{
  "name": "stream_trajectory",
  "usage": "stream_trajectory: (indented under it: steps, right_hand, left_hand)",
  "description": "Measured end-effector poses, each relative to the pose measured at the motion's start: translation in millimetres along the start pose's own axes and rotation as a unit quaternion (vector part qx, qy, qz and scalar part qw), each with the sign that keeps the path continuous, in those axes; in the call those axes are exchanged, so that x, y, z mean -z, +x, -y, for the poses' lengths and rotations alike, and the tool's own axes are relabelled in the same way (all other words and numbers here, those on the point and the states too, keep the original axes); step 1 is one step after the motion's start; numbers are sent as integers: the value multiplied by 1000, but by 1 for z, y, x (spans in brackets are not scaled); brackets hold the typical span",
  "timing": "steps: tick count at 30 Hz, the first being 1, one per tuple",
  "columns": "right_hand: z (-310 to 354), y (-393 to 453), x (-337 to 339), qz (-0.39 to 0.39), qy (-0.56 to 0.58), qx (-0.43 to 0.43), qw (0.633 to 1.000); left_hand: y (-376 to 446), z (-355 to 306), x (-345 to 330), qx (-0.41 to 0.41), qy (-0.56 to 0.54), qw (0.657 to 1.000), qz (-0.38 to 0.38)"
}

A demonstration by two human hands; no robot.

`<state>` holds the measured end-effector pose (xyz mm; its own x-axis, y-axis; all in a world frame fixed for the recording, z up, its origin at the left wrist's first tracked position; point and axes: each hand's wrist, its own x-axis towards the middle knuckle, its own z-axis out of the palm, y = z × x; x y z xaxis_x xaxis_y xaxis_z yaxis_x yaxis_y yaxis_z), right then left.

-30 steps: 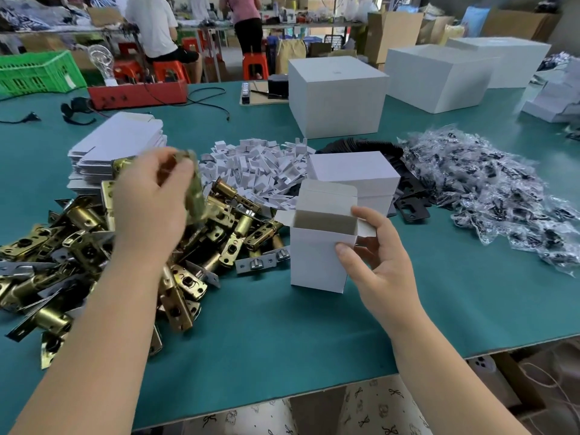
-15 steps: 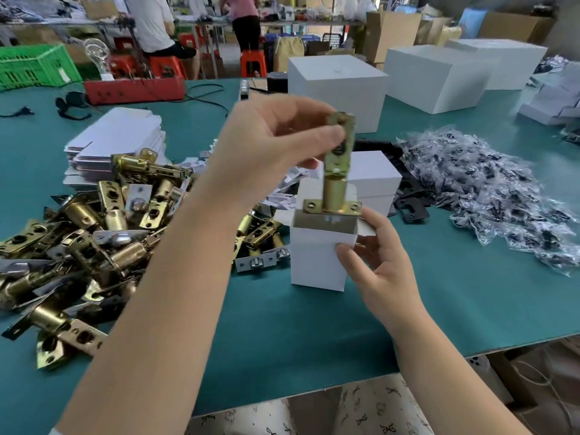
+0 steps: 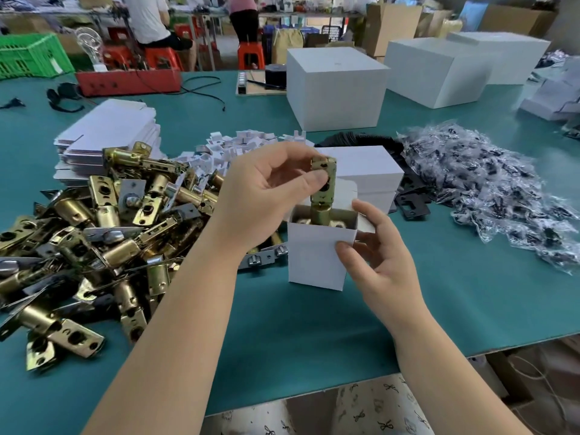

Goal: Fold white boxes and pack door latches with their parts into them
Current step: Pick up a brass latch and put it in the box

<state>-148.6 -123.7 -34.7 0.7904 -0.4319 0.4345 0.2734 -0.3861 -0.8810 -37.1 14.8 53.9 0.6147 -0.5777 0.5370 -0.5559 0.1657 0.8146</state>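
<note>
A small white box (image 3: 314, 255) stands upright on the green table with its top flaps open. My left hand (image 3: 266, 196) pinches the upper end of a brass door latch (image 3: 322, 189), which stands upright with its lower end and faceplate inside the box. My right hand (image 3: 373, 259) grips the box's right front corner, thumb on the front and fingers on the side. Behind it stands a second white box (image 3: 364, 174), shut.
A heap of brass latches (image 3: 94, 233) lies at the left, flat white box blanks (image 3: 110, 133) behind it. Small white card inserts (image 3: 232, 146), black strike plates (image 3: 411, 202) and clear parts bags (image 3: 489, 189) lie behind and right. Large white cartons (image 3: 335, 89) stand farther back.
My left hand brought a latch from the heap over the box and has lowered it; its faceplate end now sits inside. My right hand has kept its hold on the box.
</note>
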Motion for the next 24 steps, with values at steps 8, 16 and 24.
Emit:
stream_trajectory:
  steps: [8,16,24]
  right_hand:
    - [4,-2,-1,12,1,23,1000]
    - [4,-3,-1,3,46,20,999]
    - [1,-1,-1,7,79,0,997]
  left_hand:
    - [-13,11,1,32,232,967,97]
    - [-13,27,22,237,-18,967,93]
    - [-14,44,24,248,-94,945,189]
